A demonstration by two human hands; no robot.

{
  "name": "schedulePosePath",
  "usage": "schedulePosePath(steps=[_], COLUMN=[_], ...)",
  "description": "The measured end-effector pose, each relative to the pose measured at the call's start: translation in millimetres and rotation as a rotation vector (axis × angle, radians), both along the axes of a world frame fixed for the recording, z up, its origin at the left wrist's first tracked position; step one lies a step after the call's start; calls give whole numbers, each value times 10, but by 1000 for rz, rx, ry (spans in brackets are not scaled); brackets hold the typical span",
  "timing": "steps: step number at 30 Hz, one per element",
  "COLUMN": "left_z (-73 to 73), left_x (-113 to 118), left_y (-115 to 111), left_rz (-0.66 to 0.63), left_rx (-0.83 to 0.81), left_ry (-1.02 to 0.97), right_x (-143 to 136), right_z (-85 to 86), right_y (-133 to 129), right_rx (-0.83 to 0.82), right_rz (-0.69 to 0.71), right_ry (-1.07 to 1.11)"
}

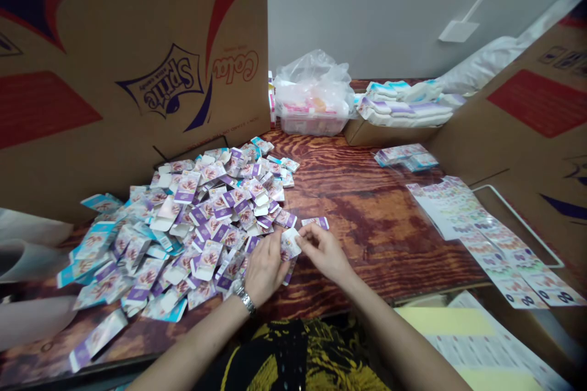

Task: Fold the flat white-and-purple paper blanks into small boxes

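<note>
Fingers of the left hand (266,266) are closed around a small carton (290,247), holding it upright just over the near right edge of the heap, and the right hand (328,253) comes in opposite, thumb and forefinger pinched together at the carton's white top end. So it's two-handed work on a single carton, and the action, as I judge it, is at that end: left steadying, right working the card. Whether the flap is tucked or loose, I can't tell. Any move from this grip calls for a light pinch and a steady left hold, since thin card looks easy to crease. Just beyond the right fingertips, one purple-and-white carton (315,222) lies flat on the table (343,177). To the left, a big heap of purple and blue cartons (215,214) spreads out, a few with flaps standing open, up against a large cardboard box (105,73). Over at the far side there's a clear plastic bag (314,73), then a low cardboard tray (389,133) loaded with wrapped packets (403,111); printed sheets (481,232) lie off to the right.
</note>
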State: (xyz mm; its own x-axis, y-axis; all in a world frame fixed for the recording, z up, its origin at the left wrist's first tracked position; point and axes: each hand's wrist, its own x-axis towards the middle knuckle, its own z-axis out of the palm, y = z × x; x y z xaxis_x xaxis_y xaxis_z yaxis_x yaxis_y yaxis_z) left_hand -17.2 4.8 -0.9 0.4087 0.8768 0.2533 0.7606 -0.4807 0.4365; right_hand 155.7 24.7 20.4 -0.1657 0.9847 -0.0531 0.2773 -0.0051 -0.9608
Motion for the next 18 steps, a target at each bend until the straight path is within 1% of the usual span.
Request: schedulePosePath(steps=[3, 7, 11, 13, 15, 16, 18], left_z=[50, 96, 114, 133, 166, 187, 229], left_x=[-46, -68, -65, -72, -78, -79, -72], left_y=[1, -20, -25, -17, -5, 1, 9], left_rz=[-42, -23, -31, -20, 15, 33, 58], left_rx=[-7, -14, -25, -15, -26, -39, -58], left_ry=[-12, 21, -8, -55, -105, -128, -171], right_x=[26, 27, -2, -4, 1, 1, -9], right_z=[107, 173, 208, 226, 239, 242, 237], right_y=[22, 61, 46, 8, -48, -81, -146], right_rx=[24, 37, 73, 154, 307, 398, 555], right_rz=[60, 126, 118, 48, -29, -44, -24], right_ry=[-126, -251, -294, -282, -261, -268, -320])
